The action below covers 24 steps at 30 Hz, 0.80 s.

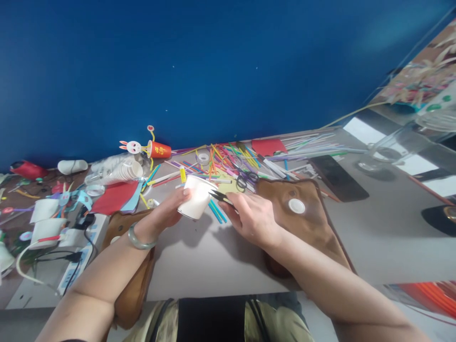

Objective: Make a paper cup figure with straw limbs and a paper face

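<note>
My left hand (174,205), with a pale bangle at the wrist, is closed around the side of a white paper cup (195,197). The cup is held tilted above the table. My right hand (254,216) grips a pair of dark-bladed scissors (221,195), whose handles are mostly hidden by the fingers. The blade tips point left and reach the cup's right side; I cannot tell whether they pierce it. Just beyond the right hand lies a second pair of scissors with black handles (245,180). Two blue strips (217,211) lie under the cup.
Colourful sticks and straws (228,159) cover the table's back by the blue wall (228,71). Brown pads (297,223) lie under my arms. A black phone (338,178) rests at right. Stacked cups (124,170), a red cup (159,149) and a power strip (83,249) are at left.
</note>
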### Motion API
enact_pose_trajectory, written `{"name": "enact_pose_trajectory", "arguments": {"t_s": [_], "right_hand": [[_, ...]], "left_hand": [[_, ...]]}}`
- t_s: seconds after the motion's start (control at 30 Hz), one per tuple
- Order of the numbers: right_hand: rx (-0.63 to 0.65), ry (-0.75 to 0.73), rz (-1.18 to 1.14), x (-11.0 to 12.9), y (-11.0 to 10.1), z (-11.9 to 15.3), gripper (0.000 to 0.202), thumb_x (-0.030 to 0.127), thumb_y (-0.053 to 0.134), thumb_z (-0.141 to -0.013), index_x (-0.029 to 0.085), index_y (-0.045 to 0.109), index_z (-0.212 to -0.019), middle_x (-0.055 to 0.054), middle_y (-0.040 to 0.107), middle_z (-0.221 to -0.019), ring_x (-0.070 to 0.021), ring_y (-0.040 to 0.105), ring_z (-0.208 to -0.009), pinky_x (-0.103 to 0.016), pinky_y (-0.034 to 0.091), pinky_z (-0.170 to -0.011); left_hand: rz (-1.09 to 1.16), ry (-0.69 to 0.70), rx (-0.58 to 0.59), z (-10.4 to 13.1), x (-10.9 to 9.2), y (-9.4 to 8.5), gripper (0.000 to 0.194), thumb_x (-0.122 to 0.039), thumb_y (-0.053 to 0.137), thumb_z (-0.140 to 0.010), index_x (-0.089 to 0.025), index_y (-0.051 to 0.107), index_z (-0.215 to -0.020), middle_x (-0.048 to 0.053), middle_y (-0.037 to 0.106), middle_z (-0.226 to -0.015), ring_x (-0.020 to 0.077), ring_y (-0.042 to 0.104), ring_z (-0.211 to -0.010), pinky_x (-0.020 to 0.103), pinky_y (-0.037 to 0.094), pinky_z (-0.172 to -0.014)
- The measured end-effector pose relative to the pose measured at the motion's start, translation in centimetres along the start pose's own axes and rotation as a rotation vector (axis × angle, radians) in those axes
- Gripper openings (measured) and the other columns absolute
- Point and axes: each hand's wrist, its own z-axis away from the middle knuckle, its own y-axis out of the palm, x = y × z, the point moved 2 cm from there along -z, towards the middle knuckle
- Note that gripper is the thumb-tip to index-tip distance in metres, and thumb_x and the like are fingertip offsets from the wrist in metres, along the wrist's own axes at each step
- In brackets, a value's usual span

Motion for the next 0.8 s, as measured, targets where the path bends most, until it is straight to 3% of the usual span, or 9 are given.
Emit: {"name": "enact_pose_trajectory", "arguments": {"t_s": [0.1,0.23,0.4,0.53,0.8], "right_hand": [[0.007,-0.020,0.038,0.0,0.0,0.0,0.030,0.034,0.047,-0.104,0.017,0.063,-0.085,0.000,0.063,-0.063,-0.0114,0.053,-0.052,-0.029,0.029,-0.055],[0.043,-0.028,0.052,0.0,-0.1,-0.1,0.034,0.034,0.045,-0.105,0.017,0.061,-0.081,0.001,0.059,-0.059,-0.0109,0.050,-0.049,-0.029,0.026,-0.054],[0.120,0.040,0.023,0.1,-0.1,-0.1,0.037,0.036,0.040,-0.106,0.018,0.059,-0.080,0.001,0.057,-0.057,-0.0106,0.047,-0.048,-0.029,0.021,-0.053],[0.128,0.085,0.020,0.2,0.0,0.0,0.041,0.039,0.037,-0.107,0.018,0.059,-0.080,0.001,0.058,-0.056,-0.0106,0.048,-0.046,-0.029,0.020,-0.051],[0.023,0.011,0.060,0.3,0.0,0.0,0.038,0.036,0.042,-0.106,0.017,0.061,-0.080,0.001,0.060,-0.057,-0.0105,0.050,-0.048,-0.030,0.024,-0.052]], "left_hand": [[-0.027,-0.051,0.056,0.0,-0.3,0.2,0.043,-0.047,0.075,-0.079,-0.014,0.074,-0.107,0.008,0.068,-0.068,0.0224,0.068,-0.066,0.029,0.055,-0.054],[-0.089,-0.035,0.017,0.0,-0.7,0.0,0.042,-0.047,0.074,-0.079,-0.016,0.074,-0.107,0.011,0.070,-0.075,0.0266,0.070,-0.079,0.032,0.057,-0.062],[-0.130,-0.056,0.124,0.0,-1.2,0.5,0.045,-0.054,0.072,-0.079,-0.013,0.076,-0.098,0.009,0.067,-0.068,0.0194,0.063,-0.061,0.028,0.051,-0.053],[-0.151,-0.028,0.107,0.1,-1.7,1.1,0.053,-0.060,0.074,-0.076,-0.013,0.075,-0.100,0.007,0.066,-0.068,0.0139,0.057,-0.053,0.023,0.045,-0.045],[-0.066,-0.062,0.101,0.0,-1.2,0.7,0.039,-0.051,0.077,-0.076,-0.015,0.077,-0.092,0.007,0.068,-0.063,0.0164,0.060,-0.053,0.026,0.049,-0.047]]}}
